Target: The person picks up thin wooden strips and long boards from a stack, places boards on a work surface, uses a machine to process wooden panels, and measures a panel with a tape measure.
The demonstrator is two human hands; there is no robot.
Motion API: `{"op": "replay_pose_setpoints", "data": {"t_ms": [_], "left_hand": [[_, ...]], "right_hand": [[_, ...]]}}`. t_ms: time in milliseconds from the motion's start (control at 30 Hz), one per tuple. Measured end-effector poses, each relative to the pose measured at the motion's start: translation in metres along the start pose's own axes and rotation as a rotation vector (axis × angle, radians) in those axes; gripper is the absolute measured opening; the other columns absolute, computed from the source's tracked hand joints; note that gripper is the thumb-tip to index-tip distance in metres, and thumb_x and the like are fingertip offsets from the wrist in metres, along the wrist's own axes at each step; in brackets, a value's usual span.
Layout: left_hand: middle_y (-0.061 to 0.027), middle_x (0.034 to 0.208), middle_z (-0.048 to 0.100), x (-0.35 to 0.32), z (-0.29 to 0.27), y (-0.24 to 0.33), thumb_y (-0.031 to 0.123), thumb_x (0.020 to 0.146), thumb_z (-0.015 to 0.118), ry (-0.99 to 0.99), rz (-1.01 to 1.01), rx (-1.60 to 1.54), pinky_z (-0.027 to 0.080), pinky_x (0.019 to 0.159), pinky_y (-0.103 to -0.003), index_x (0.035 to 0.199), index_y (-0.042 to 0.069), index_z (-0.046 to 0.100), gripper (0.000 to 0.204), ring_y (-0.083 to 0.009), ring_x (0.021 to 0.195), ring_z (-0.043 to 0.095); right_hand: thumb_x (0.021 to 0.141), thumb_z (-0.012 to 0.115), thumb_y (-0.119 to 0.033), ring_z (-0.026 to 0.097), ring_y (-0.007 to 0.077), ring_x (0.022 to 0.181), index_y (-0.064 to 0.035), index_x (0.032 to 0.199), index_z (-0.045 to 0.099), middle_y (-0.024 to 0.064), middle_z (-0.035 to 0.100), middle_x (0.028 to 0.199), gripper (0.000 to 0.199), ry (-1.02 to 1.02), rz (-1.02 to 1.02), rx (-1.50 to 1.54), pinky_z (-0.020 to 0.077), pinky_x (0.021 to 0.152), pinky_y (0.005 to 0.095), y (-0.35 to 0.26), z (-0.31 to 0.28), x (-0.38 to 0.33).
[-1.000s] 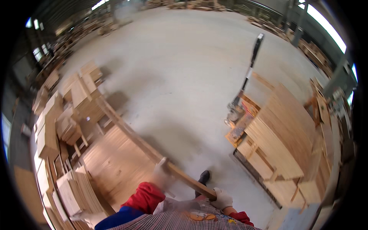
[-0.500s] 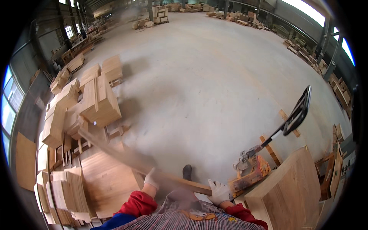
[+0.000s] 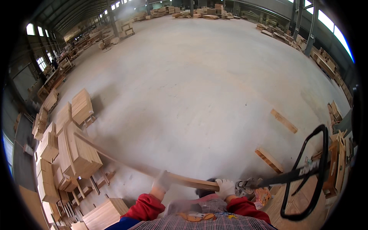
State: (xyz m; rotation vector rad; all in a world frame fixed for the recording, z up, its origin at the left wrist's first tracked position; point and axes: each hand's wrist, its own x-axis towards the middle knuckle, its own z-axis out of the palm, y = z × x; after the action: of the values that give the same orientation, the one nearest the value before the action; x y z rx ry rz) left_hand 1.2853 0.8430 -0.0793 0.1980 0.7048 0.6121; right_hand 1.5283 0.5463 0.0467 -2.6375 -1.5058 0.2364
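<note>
A long, narrow wooden plank [image 3: 191, 181] slants across in front of my body, its far end reaching out to the left above the wood stacks. My left hand [image 3: 163, 181], in a pale glove and somewhat blurred, is closed around the plank's nearer part. At the plank's right end, my right hand [image 3: 226, 188], also gloved, grips it. Just right of that hand is a pallet jack with a black loop handle [image 3: 324, 153]; its orange base is partly hidden behind my sleeve.
Stacked wooden panels [image 3: 82, 153] on pallets line the left, with another panel stack [image 3: 107, 214] at lower left. Two short wooden pieces [image 3: 283, 120] [image 3: 269, 160] lie on the pale floor [image 3: 184, 96] at right. A large wood stack [image 3: 299, 203] stands beneath the jack handle.
My view has swung left to right and lifted, so the left stacks sit lower and further left. The plank moved along with both hands, still gripped. The jack handle appears lower and nearer.
</note>
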Motion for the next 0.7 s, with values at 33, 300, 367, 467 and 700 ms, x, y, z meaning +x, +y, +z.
{"op": "replay_pose_setpoints", "data": {"t_ms": [33,300,367,467,700], "left_hand": [[-0.0044,0.087,0.066,0.021,0.025,-0.008,0.012,0.083,0.069,0.021,0.036,0.081,0.055,0.082,-0.044,0.089,0.008,0.063,0.01,-0.0258,0.086,0.064],[-0.0055,0.086,0.065,0.168,0.146,-0.027,0.012,0.084,0.068,0.07,0.096,0.22,0.054,0.084,-0.042,0.087,0.007,0.063,0.008,-0.0258,0.085,0.063],[-0.0057,0.086,0.065,0.197,0.189,-0.041,0.014,0.084,0.068,0.112,0.043,0.224,0.054,0.084,-0.043,0.086,0.007,0.062,0.009,-0.026,0.086,0.063],[-0.0059,0.087,0.066,0.285,0.197,-0.041,0.015,0.084,0.068,0.044,-0.647,-0.531,0.053,0.084,-0.044,0.085,0.008,0.062,0.009,-0.0266,0.087,0.063],[-0.0054,0.088,0.068,0.442,0.361,-0.136,0.016,0.084,0.068,-0.123,-0.504,0.27,0.054,0.085,-0.044,0.086,0.008,0.064,0.009,-0.0265,0.088,0.065]], "right_hand": [[0.07,0.067,-0.033,0.06,0.0311,0.089,-0.0178,0.107,0.057,0.0095,0.061,0.094,0.041,0.002,0.048,0.022,0.0445,0.078,0.0451,0.014,0.006,0.012],[0.072,0.065,-0.03,0.061,0.0276,0.087,-0.0179,0.097,0.058,0.0057,0.062,0.09,0.029,0.042,0.097,0.113,0.0458,0.076,0.0441,0.114,-0.024,0.147],[0.072,0.066,-0.029,0.061,0.028,0.087,-0.0178,0.097,0.059,0.006,0.063,0.09,0.028,0.046,0.14,0.037,0.0463,0.077,0.0445,0.141,-0.044,0.175],[0.07,0.068,-0.027,0.06,0.0313,0.087,-0.0174,0.101,0.059,0.0103,0.063,0.092,0.034,0.081,0.122,0.116,0.0481,0.074,0.0471,0.183,-0.063,0.208],[0.069,0.069,-0.026,0.06,0.0296,0.091,-0.0137,0.102,0.059,0.0094,0.062,0.092,0.037,0.049,0.533,0.225,0.0475,0.08,0.0418,0.298,-0.071,0.258]]}}
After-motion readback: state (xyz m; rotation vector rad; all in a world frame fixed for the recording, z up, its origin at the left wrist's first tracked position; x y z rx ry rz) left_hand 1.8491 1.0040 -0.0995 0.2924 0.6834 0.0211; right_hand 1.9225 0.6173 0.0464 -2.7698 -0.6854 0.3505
